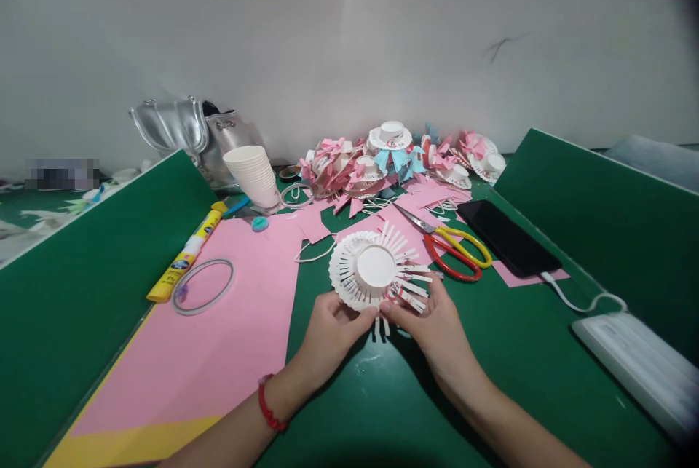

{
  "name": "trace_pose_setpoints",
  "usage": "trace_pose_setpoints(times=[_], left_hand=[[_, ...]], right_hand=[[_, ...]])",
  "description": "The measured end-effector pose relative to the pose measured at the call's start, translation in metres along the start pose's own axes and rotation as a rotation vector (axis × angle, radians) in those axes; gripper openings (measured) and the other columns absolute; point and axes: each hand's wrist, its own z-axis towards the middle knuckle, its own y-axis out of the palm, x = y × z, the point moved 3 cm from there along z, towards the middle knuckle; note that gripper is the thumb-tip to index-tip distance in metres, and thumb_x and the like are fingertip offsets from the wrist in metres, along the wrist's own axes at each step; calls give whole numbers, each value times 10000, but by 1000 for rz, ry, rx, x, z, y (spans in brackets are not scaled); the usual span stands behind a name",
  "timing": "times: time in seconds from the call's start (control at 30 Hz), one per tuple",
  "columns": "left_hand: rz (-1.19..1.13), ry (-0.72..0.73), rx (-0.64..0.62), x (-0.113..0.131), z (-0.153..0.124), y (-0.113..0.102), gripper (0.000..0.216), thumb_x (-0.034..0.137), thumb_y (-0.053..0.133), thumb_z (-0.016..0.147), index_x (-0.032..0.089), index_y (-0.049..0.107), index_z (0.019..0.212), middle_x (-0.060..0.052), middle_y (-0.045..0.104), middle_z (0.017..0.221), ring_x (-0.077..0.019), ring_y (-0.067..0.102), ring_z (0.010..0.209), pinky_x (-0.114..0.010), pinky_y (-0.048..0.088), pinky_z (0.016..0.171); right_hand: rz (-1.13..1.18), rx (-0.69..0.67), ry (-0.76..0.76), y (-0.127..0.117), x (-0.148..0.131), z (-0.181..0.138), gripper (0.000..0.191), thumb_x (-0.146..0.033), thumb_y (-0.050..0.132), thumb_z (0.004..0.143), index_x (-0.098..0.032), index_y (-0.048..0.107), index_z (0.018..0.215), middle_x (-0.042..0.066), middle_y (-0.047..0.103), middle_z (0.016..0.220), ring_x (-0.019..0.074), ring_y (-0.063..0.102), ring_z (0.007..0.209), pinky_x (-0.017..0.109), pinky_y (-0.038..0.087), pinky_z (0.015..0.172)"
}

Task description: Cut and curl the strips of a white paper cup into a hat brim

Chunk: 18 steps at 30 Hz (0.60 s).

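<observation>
Between my two hands is a white paper cup [376,266] whose wall is cut into thin strips splayed out around its round base. On its left side the strips are folded into a scalloped rim; on the right they stick out straight. My left hand [341,322] pinches the lower left edge, with a red bracelet at the wrist. My right hand [429,315] grips the lower right strips, its thumb near the cup's base. Scissors [445,242] with red and yellow handles lie behind my right hand, blades pointing up left.
Pink paper [234,351] covers the left. On it lie a tape ring [232,286] and a yellow glue tube [188,253]. Behind stand stacked paper cups [252,180], a silver bag [175,129] and a pile of finished cup crafts [349,169]. A phone [505,239] is cabled to a white power bank [638,373]. Green dividers [606,213] flank the table.
</observation>
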Motion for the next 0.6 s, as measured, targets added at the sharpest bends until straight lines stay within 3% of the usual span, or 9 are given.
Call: trace_pose_setpoints(times=[0.13,0.37,0.6], left_hand=[[-27,-5,47,-4,2,-5,186,179,660,629,107,668,800,-67,702,868,-204,615,826,-283,469,761],[-76,12,46,-7,4,-6,219,174,666,646,106,655,854,-78,683,921,-187,591,842,-280,442,791],[-153,-47,62,-7,4,-6,133,152,690,607,115,654,729,-11,640,663,-107,521,591,-196,414,545]], right_hand=[[-48,40,53,-3,2,0,692,-170,765,505,-213,357,1061,-56,619,591,150,626,556,255,506,539],[-80,-15,25,0,-11,-3,318,-250,748,533,-183,477,685,-48,574,593,97,565,533,212,468,539],[-252,-125,-66,6,-1,-7,135,-247,672,623,-173,559,633,-14,575,630,121,554,609,220,451,571]])
